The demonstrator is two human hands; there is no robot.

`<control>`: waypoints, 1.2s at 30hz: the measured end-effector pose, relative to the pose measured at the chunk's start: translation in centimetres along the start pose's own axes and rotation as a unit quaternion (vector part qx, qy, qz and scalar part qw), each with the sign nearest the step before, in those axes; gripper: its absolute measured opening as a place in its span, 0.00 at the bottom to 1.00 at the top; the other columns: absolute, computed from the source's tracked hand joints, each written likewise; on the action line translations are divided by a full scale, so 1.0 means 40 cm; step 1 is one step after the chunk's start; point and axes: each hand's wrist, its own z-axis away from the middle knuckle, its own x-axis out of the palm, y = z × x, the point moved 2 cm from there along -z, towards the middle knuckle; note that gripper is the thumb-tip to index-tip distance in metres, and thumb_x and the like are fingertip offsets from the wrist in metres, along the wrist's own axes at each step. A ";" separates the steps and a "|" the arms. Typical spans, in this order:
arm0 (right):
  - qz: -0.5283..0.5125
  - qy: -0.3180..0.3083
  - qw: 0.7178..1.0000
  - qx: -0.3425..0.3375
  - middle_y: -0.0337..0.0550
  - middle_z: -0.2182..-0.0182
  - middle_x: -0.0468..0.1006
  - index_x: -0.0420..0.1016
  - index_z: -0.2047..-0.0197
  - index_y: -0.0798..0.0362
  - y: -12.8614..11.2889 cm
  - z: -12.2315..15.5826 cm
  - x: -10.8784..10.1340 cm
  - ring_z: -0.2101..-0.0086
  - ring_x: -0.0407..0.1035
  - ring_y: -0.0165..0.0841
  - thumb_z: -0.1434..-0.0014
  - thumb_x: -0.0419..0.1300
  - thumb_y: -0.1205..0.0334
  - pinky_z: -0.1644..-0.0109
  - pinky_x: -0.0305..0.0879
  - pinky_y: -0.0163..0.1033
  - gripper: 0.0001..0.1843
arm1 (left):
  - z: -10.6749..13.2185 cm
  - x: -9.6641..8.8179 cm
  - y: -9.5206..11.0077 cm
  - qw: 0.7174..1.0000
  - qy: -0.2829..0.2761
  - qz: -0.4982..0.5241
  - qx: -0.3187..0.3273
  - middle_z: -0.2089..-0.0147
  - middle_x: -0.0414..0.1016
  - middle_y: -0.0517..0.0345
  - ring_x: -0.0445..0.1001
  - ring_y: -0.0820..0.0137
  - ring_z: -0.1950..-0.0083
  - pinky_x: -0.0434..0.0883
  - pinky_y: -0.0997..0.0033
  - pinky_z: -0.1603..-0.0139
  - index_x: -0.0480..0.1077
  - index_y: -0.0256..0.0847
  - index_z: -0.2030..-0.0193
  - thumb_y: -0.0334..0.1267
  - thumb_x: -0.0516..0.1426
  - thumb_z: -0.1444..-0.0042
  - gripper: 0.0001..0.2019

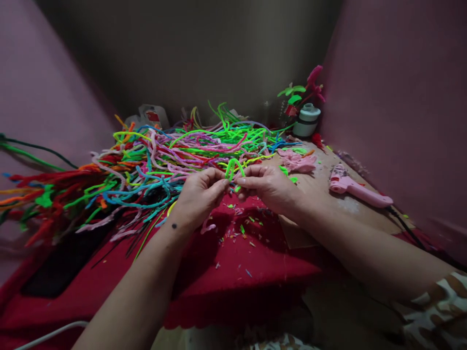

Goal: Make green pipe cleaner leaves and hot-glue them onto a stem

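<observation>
Pinching one bent green pipe cleaner [233,161]: left hand [202,193], right hand [272,187], fingers [254,183] closed; one glue gun [359,191] lies apart

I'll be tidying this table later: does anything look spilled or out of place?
Yes. Small scraps lie scattered over the red cloth, below the looped green stem, like dropped trimmings. The fuzzy stems form a tangled heap, ends jutting out at the left. A pale smudge marks the tan surface beside the pink glue gun, possibly residue.
</observation>
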 end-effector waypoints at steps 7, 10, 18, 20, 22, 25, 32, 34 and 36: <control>0.101 0.091 0.984 -0.114 0.35 0.81 0.69 0.67 0.76 0.55 -0.015 0.014 0.006 0.77 0.63 0.25 0.50 0.62 0.63 0.70 0.62 0.34 0.08 | 0.005 0.015 0.003 0.999 0.005 -0.031 0.013 0.83 0.62 0.66 0.57 0.80 0.82 0.54 0.80 0.82 0.66 0.36 0.74 0.35 0.56 0.51 0.05; 0.170 0.135 0.964 -0.151 0.34 0.79 0.66 0.66 0.77 0.54 -0.010 0.016 0.000 0.76 0.60 0.25 0.50 0.62 0.63 0.71 0.58 0.33 0.09 | 0.010 0.024 0.003 0.999 -0.006 -0.036 0.001 0.84 0.63 0.66 0.58 0.80 0.85 0.55 0.80 0.84 0.65 0.37 0.76 0.36 0.56 0.52 0.06; 0.331 0.142 0.913 -0.194 0.35 0.80 0.67 0.67 0.79 0.54 -0.010 0.023 0.006 0.75 0.59 0.26 0.51 0.61 0.68 0.69 0.56 0.35 0.09 | 0.022 0.034 -0.001 0.996 0.027 -0.085 -0.033 0.85 0.68 0.65 0.63 0.76 0.88 0.56 0.79 0.88 0.65 0.39 0.76 0.37 0.56 0.52 0.06; 0.310 0.111 0.931 -0.155 0.35 0.81 0.66 0.67 0.79 0.55 -0.009 0.021 0.006 0.77 0.59 0.26 0.48 0.60 0.65 0.71 0.56 0.34 0.10 | 0.021 0.032 -0.003 0.994 0.047 -0.094 -0.012 0.85 0.68 0.64 0.64 0.76 0.88 0.58 0.79 0.87 0.66 0.39 0.76 0.37 0.57 0.52 0.06; 0.290 0.086 0.944 -0.132 0.36 0.82 0.66 0.68 0.79 0.56 -0.009 0.019 0.005 0.77 0.59 0.26 0.44 0.56 0.62 0.71 0.55 0.34 0.13 | 0.018 0.028 -0.005 0.994 0.064 -0.090 0.006 0.84 0.69 0.64 0.66 0.76 0.86 0.60 0.79 0.86 0.67 0.38 0.75 0.36 0.58 0.52 0.06; 0.278 0.080 0.947 -0.140 0.37 0.81 0.66 0.69 0.78 0.56 -0.013 0.020 0.006 0.77 0.60 0.26 0.41 0.53 0.61 0.71 0.55 0.34 0.15 | 0.015 0.025 -0.009 0.994 0.071 -0.076 0.017 0.83 0.71 0.63 0.67 0.75 0.85 0.62 0.79 0.85 0.68 0.38 0.73 0.36 0.57 0.51 0.04; 0.311 0.113 0.931 -0.155 0.34 0.83 0.61 0.61 0.82 0.55 -0.014 0.023 0.007 0.79 0.54 0.24 0.41 0.53 0.63 0.73 0.49 0.34 0.18 | 0.017 0.028 -0.013 0.995 0.069 -0.048 0.045 0.81 0.71 0.64 0.69 0.76 0.83 0.63 0.80 0.83 0.68 0.39 0.69 0.36 0.57 0.50 0.04; 0.303 0.107 0.935 -0.149 0.34 0.84 0.60 0.61 0.82 0.55 -0.011 0.021 0.008 0.79 0.54 0.24 0.42 0.53 0.64 0.73 0.49 0.34 0.17 | 0.017 0.029 -0.013 0.995 0.069 -0.044 0.053 0.81 0.71 0.64 0.69 0.76 0.82 0.64 0.80 0.82 0.68 0.39 0.68 0.35 0.58 0.51 0.04; 0.274 0.094 0.949 -0.126 0.34 0.84 0.61 0.62 0.82 0.55 -0.005 0.020 0.008 0.79 0.55 0.24 0.43 0.53 0.65 0.73 0.50 0.34 0.16 | 0.016 0.028 -0.012 0.995 0.080 -0.037 0.046 0.81 0.70 0.65 0.69 0.76 0.82 0.65 0.79 0.82 0.70 0.38 0.68 0.35 0.58 0.51 0.04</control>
